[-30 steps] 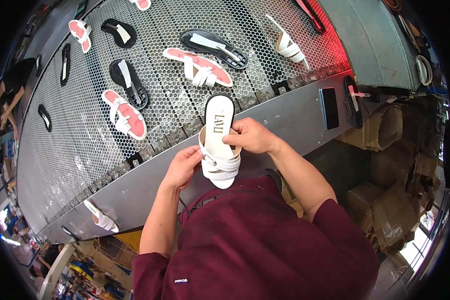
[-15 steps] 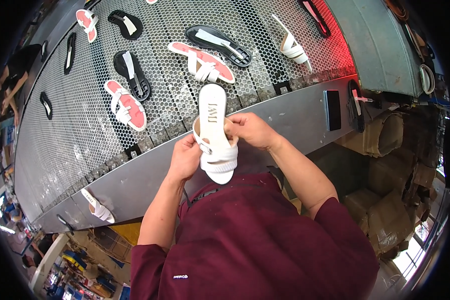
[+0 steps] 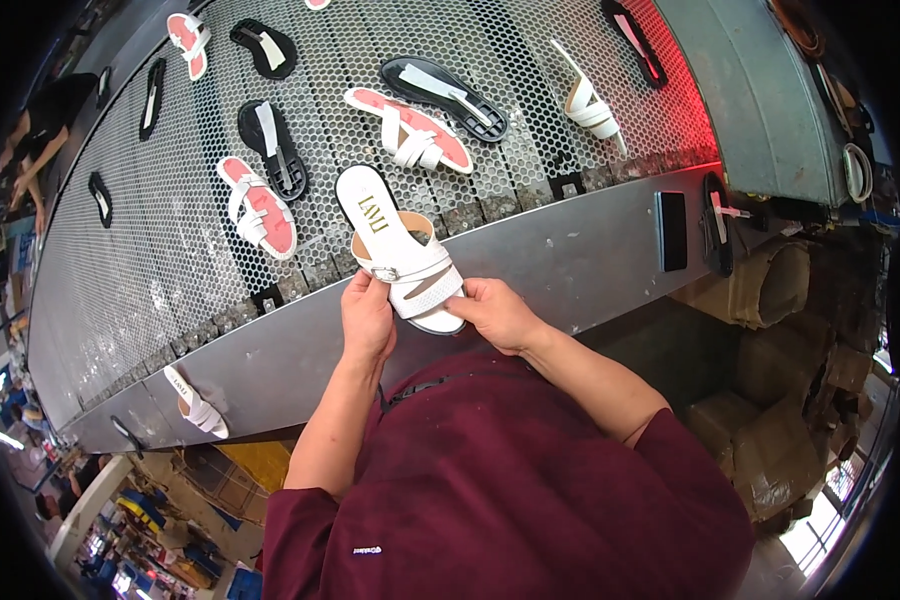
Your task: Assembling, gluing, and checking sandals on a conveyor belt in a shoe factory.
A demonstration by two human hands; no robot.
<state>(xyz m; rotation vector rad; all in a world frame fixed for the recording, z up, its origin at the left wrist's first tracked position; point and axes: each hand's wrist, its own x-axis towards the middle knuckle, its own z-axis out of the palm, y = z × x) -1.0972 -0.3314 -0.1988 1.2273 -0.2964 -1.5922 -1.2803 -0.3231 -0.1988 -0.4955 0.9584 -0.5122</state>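
Between both hands I hold a white slide sandal (image 3: pixel 410 270) with a buckled strap, its heel pointing up and left and its open toe toward me. My left hand (image 3: pixel 369 318) pinches its left side near the buckle; the fingers underneath are hidden. My right hand (image 3: pixel 495 312) grips the front right edge by the toe, thumb on top. Just beyond lie two white-strapped uppers with pink undersides, one upper (image 3: pixel 420 132) behind the sandal and another upper (image 3: pixel 258 212) to its left. Beside them are a black sole (image 3: pixel 272 148) and a larger black sole (image 3: pixel 445 98), each with a pale strip.
A perforated conveyor (image 3: pixel 340 50) carries more soles and uppers, including a white upper (image 3: pixel 590 105) on its side. On the metal ledge (image 3: pixel 570 250) rest a phone (image 3: pixel 672 232), a black sole (image 3: pixel 717 225) and a white sandal (image 3: pixel 197 405). Cardboard boxes (image 3: pixel 770 440) stand at right; another person's arm (image 3: pixel 32 175) shows far left.
The sandal has turned, its heel swinging left, and now lies more tilted. My right hand has slid down from the strap opening to the toe edge.
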